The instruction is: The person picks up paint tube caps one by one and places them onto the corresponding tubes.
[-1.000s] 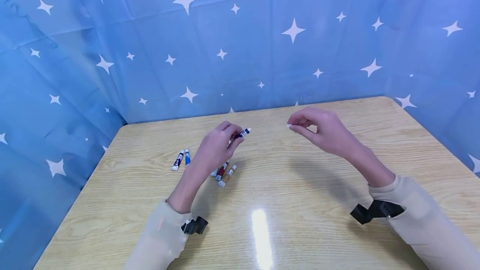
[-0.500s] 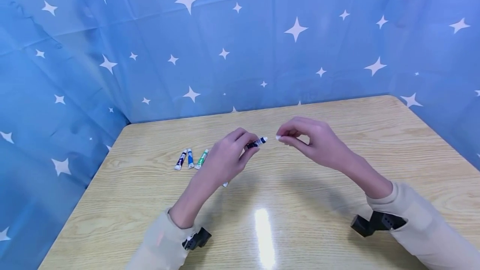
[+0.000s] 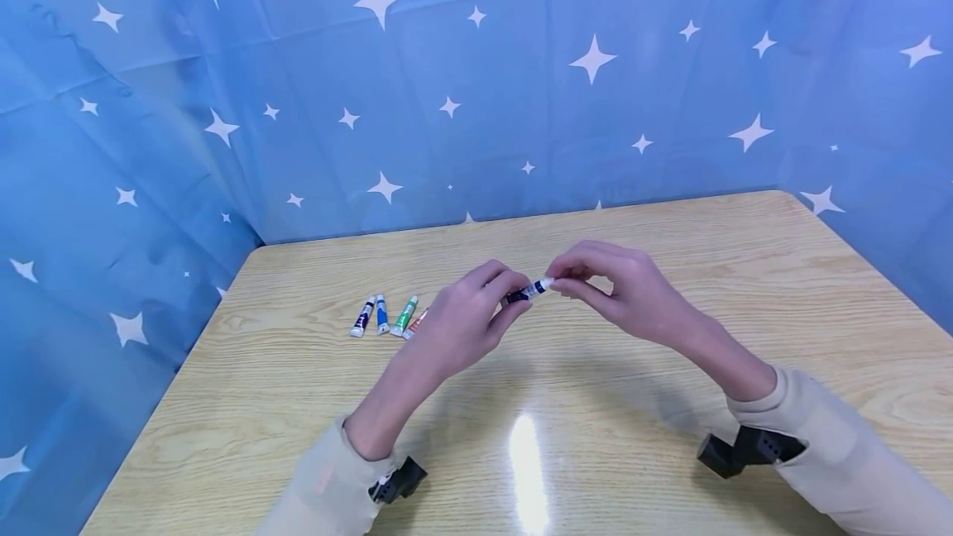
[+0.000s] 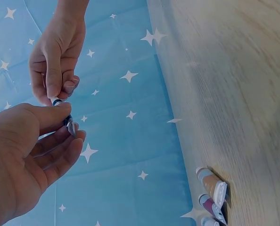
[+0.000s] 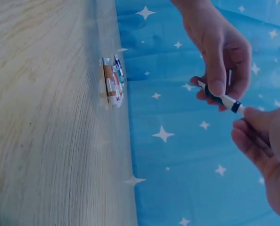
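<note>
Above the table my left hand (image 3: 463, 321) pinches a small dark paint tube (image 3: 525, 293) between thumb and fingers. The tube's capped end points right, toward my right hand (image 3: 629, 284). The right fingertips pinch the white cap (image 3: 549, 281), which now meets the end of the tube. In the right wrist view the tube's white and dark-banded end (image 5: 231, 102) shows between the two hands. Whether the cap is screwed on cannot be told. Most of the tube's body lies hidden behind the left fingers.
On the table (image 3: 670, 238), left of my hands, lie a purple tube (image 3: 362, 317), a blue tube (image 3: 382, 314), a green tube (image 3: 404, 315) and a partly hidden orange-red tube (image 3: 417, 322). The left wrist view adds a brown tube (image 4: 209, 181). A starry blue curtain (image 3: 417, 89) hangs behind.
My left hand has moved right and a little nearer with the paint tube. The right hand has moved left and down, bringing the white cap from apart to touching the tube's end.
</note>
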Available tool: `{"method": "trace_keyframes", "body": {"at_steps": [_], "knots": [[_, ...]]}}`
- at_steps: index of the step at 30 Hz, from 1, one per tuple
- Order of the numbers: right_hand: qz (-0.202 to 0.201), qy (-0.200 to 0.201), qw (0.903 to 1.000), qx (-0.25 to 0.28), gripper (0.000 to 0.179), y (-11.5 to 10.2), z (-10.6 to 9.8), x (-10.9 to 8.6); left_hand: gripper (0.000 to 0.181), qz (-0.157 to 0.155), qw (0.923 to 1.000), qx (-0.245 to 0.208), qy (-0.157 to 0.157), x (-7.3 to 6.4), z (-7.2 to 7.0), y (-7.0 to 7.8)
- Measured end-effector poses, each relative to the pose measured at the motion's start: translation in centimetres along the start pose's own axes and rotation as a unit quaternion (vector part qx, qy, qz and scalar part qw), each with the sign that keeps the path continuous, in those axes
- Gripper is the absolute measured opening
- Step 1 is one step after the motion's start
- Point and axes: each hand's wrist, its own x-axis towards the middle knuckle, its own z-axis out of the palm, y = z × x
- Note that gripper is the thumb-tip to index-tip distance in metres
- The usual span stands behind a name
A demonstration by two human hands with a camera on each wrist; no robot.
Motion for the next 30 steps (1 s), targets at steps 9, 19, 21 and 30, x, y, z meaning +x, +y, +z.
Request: {"method": "trace_keyframes", "body": {"at_steps": [9, 19, 21, 30], "knots": [[-0.005, 0.002, 1.0000, 0.001, 0.034, 0.0, 0.2, -0.1, 0.012, 0.006, 0.9999, -0.001, 0.008, -0.1, 0.1, 0.2], [-0.012, 0.015, 0.9998, -0.010, 0.032, 0.1, 0.3, -0.2, 0.013, 0.008, 0.9999, 0.007, 0.011, 0.0, 0.1, 0.6], [-0.016, 0.018, 0.9996, -0.012, 0.032, 0.1, 0.4, -0.2, 0.013, 0.007, 0.9999, 0.004, 0.011, 0.0, 0.1, 0.7], [0.000, 0.031, 0.9995, 0.011, 0.028, 0.1, 0.5, -0.2, 0.014, -0.009, 0.9990, -0.041, 0.015, 0.0, 0.1, 1.1]]}}
